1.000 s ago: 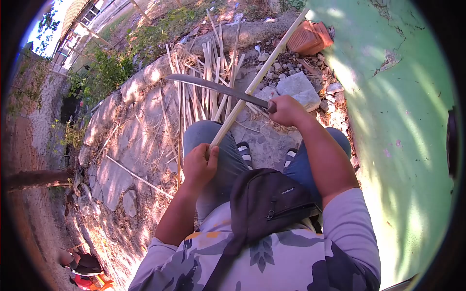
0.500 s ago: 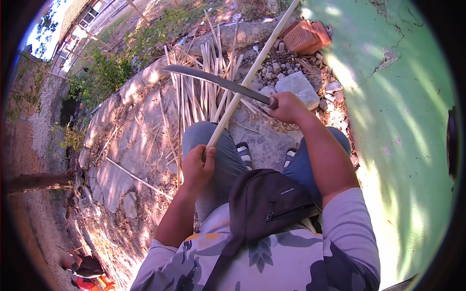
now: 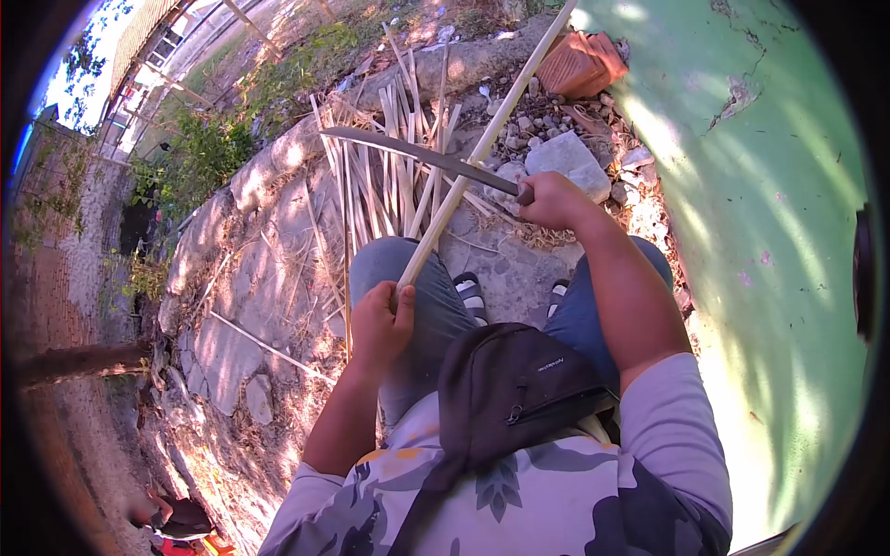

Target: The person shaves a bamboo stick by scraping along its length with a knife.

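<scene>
Dappled sunlight streaks the wall [image 3: 779, 250], corners black

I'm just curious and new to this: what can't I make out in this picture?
All in the head view:
Machete: its handle is mostly covered by the right hand.
Pale wooden strip: near end hidden by the left hand.
Black sling bag: lettering too small to read.
Person at lower left: too small and blurred for detail.
</scene>
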Demonstrator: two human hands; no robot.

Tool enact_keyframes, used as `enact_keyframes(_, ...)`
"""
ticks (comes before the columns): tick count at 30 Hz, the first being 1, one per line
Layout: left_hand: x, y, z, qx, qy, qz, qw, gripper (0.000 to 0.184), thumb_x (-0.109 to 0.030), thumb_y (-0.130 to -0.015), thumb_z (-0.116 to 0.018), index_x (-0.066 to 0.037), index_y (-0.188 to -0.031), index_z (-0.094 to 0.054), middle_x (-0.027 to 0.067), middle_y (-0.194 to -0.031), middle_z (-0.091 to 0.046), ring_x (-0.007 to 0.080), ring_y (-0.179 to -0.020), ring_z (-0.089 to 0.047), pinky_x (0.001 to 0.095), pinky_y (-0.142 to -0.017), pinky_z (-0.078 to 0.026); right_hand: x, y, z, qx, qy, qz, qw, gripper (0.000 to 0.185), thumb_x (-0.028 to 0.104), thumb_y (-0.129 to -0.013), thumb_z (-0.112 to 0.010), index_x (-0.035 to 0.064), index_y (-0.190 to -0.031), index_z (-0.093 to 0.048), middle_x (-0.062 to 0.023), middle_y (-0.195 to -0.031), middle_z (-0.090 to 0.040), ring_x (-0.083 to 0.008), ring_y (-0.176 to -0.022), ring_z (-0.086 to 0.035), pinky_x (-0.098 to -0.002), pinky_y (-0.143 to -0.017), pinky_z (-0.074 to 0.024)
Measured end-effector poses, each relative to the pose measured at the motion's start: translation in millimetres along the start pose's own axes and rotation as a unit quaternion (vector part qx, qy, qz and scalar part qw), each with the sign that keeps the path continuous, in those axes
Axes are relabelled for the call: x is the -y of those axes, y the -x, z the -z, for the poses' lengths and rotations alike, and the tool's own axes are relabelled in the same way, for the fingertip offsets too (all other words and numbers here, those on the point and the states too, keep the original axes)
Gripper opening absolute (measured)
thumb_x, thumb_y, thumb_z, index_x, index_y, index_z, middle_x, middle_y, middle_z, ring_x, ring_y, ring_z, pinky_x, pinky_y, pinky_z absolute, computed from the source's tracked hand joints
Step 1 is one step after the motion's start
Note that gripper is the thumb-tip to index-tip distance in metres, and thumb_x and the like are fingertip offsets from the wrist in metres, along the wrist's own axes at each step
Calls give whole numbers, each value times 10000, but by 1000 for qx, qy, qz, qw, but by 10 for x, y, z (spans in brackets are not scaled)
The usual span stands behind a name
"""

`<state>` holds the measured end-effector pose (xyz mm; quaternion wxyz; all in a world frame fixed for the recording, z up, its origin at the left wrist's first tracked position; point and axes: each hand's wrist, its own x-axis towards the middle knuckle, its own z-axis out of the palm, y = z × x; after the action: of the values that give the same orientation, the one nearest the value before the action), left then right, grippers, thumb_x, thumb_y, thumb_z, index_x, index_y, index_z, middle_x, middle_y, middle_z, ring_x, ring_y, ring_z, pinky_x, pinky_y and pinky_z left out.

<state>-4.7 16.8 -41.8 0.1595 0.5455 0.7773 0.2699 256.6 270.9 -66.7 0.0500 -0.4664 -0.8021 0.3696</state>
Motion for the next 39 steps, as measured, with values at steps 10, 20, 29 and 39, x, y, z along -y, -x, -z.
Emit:
enact_keyframes(10,-4,-3,-2,-1,-22,-18,1000,329,-330,-1012,-665,-7,-953,-670,188,-791,-663,390,-710,-650,485,-643,-493,263,211,-158,-21,100,116,988,227,195,-768,-766,79,-962,-749,-160,-895,-747,-365,-852,-720,-428,-776,-562)
enact_keyframes(20,25,-6,23,5,-25,-29,999,322,-326,-1004,-676,-6,-973,-690,191,-814,-679,396,-722,-663,471,-655,-509,-92,65,-72,-44,-24,42,998,236,213,-789,-742,107,-999,-759,-162,-943,-757,-350,-911,-730,-431,-820,-571)
enact_keyframes(29,29,60,40,4,-2,-27,1000,318,-316,-1007,-679,-1,-965,-690,183,-778,-662,358,-674,-643,445,-628,-488,-157,5,-185,-51,56,107,991,216,210,-774,-741,71,-939,-717,-178,-833,-720,-384,-789,-700,-472,-733,-550)
enact_keyframes(39,-39,9,37,8,7,10,1000,343,-330,-1010,-673,7,-944,-680,177,-759,-649,337,-649,-630,429,-603,-469,117,162,-57,-48,12,85,995,212,229,-765,-759,115,-943,-753,-148,-920,-755,-363,-925,-727,-452,-824,-570)
